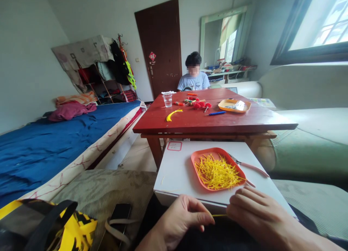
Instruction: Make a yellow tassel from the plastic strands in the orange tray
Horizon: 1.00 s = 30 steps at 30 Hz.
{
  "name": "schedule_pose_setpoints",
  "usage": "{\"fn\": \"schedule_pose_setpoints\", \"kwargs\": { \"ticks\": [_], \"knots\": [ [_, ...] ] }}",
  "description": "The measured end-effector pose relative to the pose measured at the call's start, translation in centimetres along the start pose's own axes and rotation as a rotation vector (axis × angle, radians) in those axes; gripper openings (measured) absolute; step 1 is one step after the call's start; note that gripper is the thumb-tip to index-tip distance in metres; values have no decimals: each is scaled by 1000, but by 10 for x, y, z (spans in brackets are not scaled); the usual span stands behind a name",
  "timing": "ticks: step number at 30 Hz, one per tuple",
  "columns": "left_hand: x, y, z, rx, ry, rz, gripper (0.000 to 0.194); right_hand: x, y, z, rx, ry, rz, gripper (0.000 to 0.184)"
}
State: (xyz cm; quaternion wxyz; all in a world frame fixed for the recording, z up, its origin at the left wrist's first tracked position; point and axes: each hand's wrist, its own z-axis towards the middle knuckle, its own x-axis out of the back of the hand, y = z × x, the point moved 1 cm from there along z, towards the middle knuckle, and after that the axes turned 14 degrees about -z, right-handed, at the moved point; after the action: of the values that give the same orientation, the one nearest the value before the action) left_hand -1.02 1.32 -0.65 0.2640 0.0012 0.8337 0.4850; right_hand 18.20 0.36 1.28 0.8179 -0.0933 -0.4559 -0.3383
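Our left hand (pixel 187 215) is low in the frame, just left of the bottom centre, thumb pressed to the bent index finger and the other fingers curled beneath. Our right hand (pixel 252 208) lies at the lower right, back upward, knuckles bent and fingers folded. Both bare forearms enter from the bottom edge, the hands near each other but apart.

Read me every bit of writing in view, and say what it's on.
"旺": red diamond sticker on the brown door.
Small marks beneath it: too small to read.
Red-framed label on the white box: too blurred to read.
Print on the seated person's T-shirt: too blurred.
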Motion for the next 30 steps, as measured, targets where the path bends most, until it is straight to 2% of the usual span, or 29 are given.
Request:
{"fn": "schedule_pose_setpoints", "kwargs": {
  "ticks": [3,6,9,12,15,17,19,22,27,30],
  "knots": [
    [1,2,-6,-59,65,-13,21,-9,0,-2,-153,-74,193,31],
    [-2,1,-10,-236,130,57,22,-16,-4,2,-461,-259,500,25],
    [-7,0,-13,-612,178,362,19,-22,-10,9,-705,-395,916,26],
    [-10,1,-16,-1011,106,747,11,-27,-13,15,-825,-439,1319,36],
    [-11,6,-18,-1330,-3,976,13,-29,-13,17,-898,-532,1544,38],
    [-11,10,-19,-1480,-53,1089,15,-29,-12,16,-918,-589,1607,36],
    [-12,13,-21,-1537,-100,1234,13,-29,-11,14,-925,-623,1656,34],
    [-13,18,-24,-1541,-135,1425,13,-32,-12,9,-951,-641,1718,31],
    [-16,21,-26,-1557,-156,1603,15,-38,-14,6,-1002,-656,1774,29],
    [-16,19,-24,-1558,-216,1680,12,-38,-15,7,-1005,-662,1783,28]
  ]
}}
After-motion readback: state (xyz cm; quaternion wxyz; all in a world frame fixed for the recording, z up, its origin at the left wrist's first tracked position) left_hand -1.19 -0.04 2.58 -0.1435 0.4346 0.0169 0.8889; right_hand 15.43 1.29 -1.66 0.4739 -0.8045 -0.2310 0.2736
